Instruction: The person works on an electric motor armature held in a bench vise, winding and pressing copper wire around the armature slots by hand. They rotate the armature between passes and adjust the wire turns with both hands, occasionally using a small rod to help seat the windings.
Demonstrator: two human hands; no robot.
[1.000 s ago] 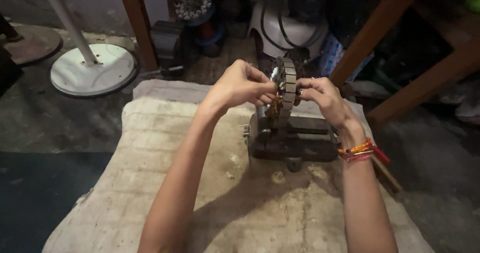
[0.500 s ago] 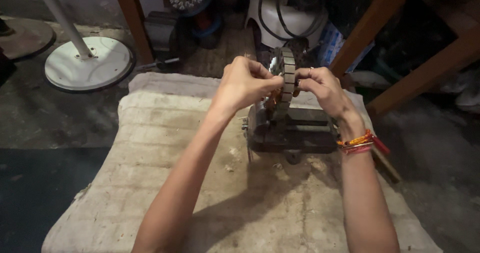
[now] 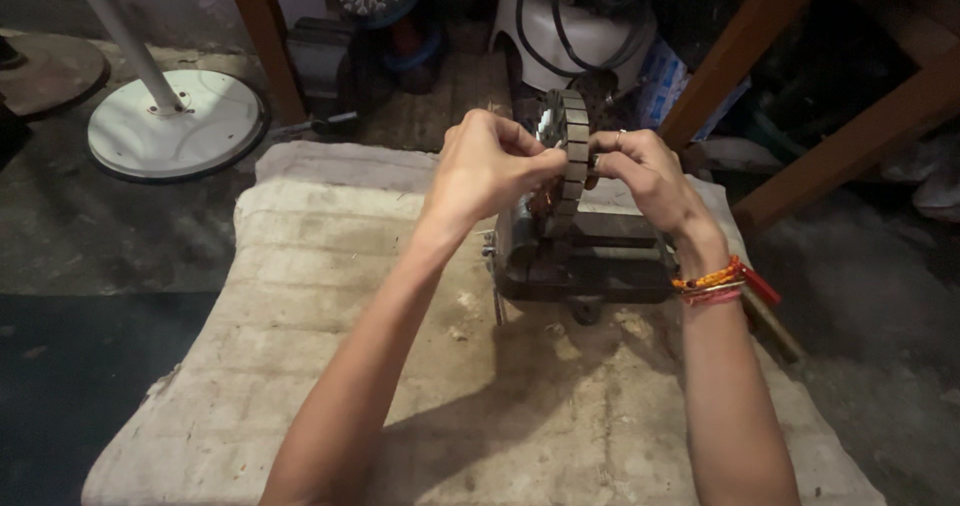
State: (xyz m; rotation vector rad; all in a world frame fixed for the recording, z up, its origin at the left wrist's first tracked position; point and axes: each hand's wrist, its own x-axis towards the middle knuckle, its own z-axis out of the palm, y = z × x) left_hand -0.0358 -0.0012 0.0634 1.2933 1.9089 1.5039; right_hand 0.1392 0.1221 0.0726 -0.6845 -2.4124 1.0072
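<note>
Just above the centre of the frame, a ring-shaped laminated metal core (image 3: 572, 156), dark and ribbed along its rim, stands on edge in a dark bench vise (image 3: 585, 261), and both hands work at it from either side. The left hand (image 3: 490, 166) comes in from the lower left, its fingers curled shut and pinching at the left face of the ring near its top, where something pale and shiny shows; whether they grip the ring itself or a small part on it cannot be told. The right hand (image 3: 645, 171), with a ring on one finger and orange and red bracelets (image 3: 718, 281) at the wrist, closes its fingertips against the right face of the ring. The vise rests on a worn, pale cloth pad (image 3: 330, 296) that fills the lower half of the frame. In the upper left, a round white stand base (image 3: 205, 131) with its slanting pole sits on the grey floor. A white plastic housing (image 3: 560, 31) lies at the top centre behind the ring, and wooden beams (image 3: 760, 36) cross the upper right.
</note>
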